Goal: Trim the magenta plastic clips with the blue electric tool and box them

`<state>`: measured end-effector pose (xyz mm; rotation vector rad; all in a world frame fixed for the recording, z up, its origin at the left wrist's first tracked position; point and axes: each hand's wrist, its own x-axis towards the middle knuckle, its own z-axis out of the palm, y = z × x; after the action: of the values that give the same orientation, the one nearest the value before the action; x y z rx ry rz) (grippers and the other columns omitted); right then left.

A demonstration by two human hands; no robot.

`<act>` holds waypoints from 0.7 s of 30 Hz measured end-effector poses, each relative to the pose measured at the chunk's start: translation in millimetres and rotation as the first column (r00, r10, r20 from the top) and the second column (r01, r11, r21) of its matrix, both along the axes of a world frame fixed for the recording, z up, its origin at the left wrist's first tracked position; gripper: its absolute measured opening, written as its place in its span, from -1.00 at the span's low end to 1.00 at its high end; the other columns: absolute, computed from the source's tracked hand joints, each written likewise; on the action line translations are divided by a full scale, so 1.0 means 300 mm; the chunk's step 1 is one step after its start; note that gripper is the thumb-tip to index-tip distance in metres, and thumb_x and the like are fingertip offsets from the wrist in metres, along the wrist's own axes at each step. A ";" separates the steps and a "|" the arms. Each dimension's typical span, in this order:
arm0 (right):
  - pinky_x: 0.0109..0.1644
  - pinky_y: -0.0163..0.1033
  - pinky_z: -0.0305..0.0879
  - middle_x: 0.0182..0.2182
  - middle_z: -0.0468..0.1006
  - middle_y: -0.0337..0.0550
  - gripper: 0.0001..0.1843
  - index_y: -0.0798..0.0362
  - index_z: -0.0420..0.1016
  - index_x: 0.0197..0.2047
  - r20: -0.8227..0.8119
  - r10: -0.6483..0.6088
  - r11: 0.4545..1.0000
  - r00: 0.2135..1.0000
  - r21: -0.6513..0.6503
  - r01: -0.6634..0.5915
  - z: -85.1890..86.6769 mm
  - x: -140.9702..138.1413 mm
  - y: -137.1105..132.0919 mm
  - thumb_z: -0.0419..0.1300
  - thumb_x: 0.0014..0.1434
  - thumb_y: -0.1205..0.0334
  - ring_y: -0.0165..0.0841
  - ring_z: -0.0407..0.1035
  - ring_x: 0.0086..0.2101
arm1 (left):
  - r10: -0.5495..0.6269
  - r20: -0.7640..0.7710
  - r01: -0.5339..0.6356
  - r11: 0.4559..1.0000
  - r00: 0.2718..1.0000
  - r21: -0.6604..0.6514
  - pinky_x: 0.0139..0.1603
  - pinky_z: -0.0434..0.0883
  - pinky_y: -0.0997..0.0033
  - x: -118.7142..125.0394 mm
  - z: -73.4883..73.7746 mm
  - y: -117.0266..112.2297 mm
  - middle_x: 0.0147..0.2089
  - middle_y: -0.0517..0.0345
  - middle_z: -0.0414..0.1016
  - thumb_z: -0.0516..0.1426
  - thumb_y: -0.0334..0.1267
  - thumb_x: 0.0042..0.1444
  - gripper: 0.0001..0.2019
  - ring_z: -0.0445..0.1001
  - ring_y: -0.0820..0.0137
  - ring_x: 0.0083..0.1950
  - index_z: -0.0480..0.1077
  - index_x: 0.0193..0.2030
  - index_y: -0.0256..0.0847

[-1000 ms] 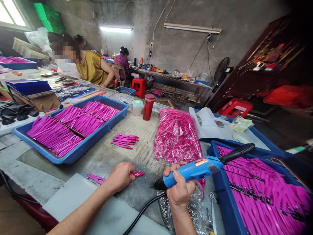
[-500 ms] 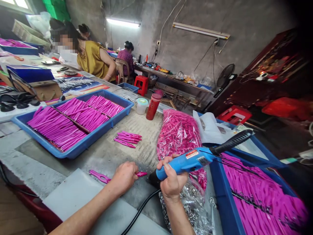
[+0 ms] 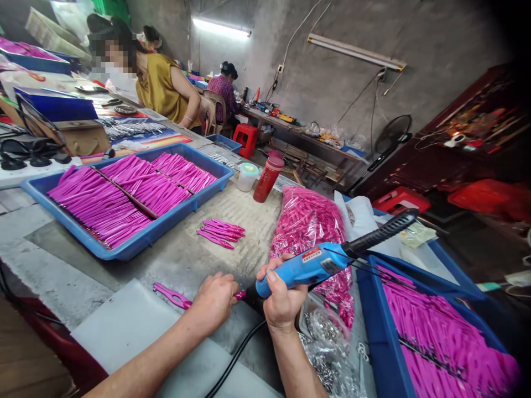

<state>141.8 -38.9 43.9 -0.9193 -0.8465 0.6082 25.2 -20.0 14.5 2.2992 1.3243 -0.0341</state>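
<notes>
My left hand (image 3: 216, 301) is closed around the middle of a slim pink plastic piece (image 3: 171, 296). A slotted end sticks out on the left, and a short tip shows on the right. My right hand (image 3: 284, 296) grips a blue electric screwdriver (image 3: 305, 268) with a black tail and cord. Its dark nose points left and meets the pink piece's tip; whether the bit is in contact is hidden. Beyond my left hand lies a small pile of similar pink pieces (image 3: 222, 232).
A blue tray (image 3: 133, 251) of pink pieces stands left, another blue tray (image 3: 384, 342) right. Bags of pink parts (image 3: 313, 221) and metal parts (image 3: 327, 354) lie near my right hand. A red bottle (image 3: 269, 179) and a lidded tub (image 3: 248, 177) stand behind. Co-workers sit farther back.
The screwdriver has moved left and its nose now meets the tip of the pink piece. The view has shifted slightly. My left hand keeps its hold.
</notes>
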 end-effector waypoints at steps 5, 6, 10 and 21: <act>-0.49 -0.33 0.23 -0.51 0.30 -0.30 -0.70 0.13 0.18 -0.24 0.001 0.005 1.000 1.000 -0.001 -0.005 -0.004 -0.002 0.001 0.18 -0.04 0.28 -0.48 0.29 -0.60 | 0.009 -0.001 -0.009 1.000 1.000 -0.015 -0.20 0.21 0.33 0.000 -0.004 0.000 -0.25 0.13 0.42 0.04 -0.31 0.09 -0.87 0.34 0.27 -0.13 0.39 -0.40 -0.19; -0.49 -0.33 0.23 -0.51 0.29 -0.30 -0.71 0.13 0.18 -0.25 0.004 0.004 1.000 1.000 0.001 -0.004 -0.005 -0.001 0.001 0.18 -0.04 0.28 -0.48 0.29 -0.60 | 0.011 0.002 -0.011 1.000 1.000 -0.017 -0.20 0.21 0.33 0.001 -0.005 0.000 -0.25 0.12 0.42 0.04 -0.31 0.09 -0.87 0.34 0.27 -0.13 0.39 -0.40 -0.19; -0.48 -0.33 0.24 -0.52 0.29 -0.31 -0.71 0.12 0.17 -0.24 0.019 0.014 1.000 1.000 0.002 -0.014 -0.010 0.001 0.001 0.18 -0.03 0.27 -0.48 0.29 -0.59 | 0.004 0.014 -0.004 1.000 1.000 -0.010 -0.19 0.21 0.32 0.000 -0.008 -0.003 -0.25 0.12 0.42 0.03 -0.31 0.10 -0.86 0.33 0.28 -0.14 0.40 -0.40 -0.20; -0.48 -0.34 0.24 -0.52 0.29 -0.31 -0.70 0.12 0.16 -0.21 0.058 0.035 0.999 0.998 0.032 -0.037 -0.007 -0.009 0.002 0.16 -0.02 0.30 -0.49 0.29 -0.58 | 0.004 0.009 -0.004 1.000 1.000 0.006 -0.16 0.23 0.29 -0.002 -0.008 -0.007 -0.25 0.15 0.42 0.03 -0.31 0.09 -0.87 0.33 0.28 -0.16 0.40 -0.39 -0.20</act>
<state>139.2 -38.2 41.8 -0.8967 -0.9234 0.6000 24.6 -22.1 12.3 2.2994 1.3259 -0.0180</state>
